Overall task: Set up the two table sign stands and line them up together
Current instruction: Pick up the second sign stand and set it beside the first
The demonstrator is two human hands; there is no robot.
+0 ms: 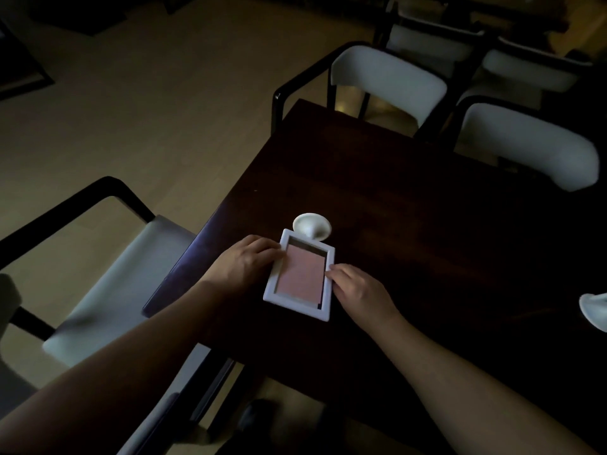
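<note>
You are working on the first of the two sign stands, and it is not yet standing. The white sign stand (pixel 299 275) is lying flat on its back on the dark wooden bench (pixel 410 208), near the bench's left edge, with its round base (pixel 312 225) pointing away from you. A pinkish card (pixel 300 274) is sitting inside the white frame, a little askew, with a dark gap showing along the top and right sides.

Your left hand (pixel 244 262) is resting against the frame's left edge, its fingers (pixel 267 246) loosely curled and touching the rim, steadying rather than gripping. Your right hand (pixel 359 290) is lying at the frame's right edge, its fingertips (pixel 331 269) extended and pressing near the card's right side. Neither hand is closing around anything.

This looks like the step of seating the card. The next move likely calls for nudging the card square, then taking the frame by both sides and tipping it upright onto its base.

The second stand is barely visible: only a white rounded base (pixel 594 311) is showing at the far right edge, well apart from the first. The room is dim, so fine details are hard to tell.
</note>
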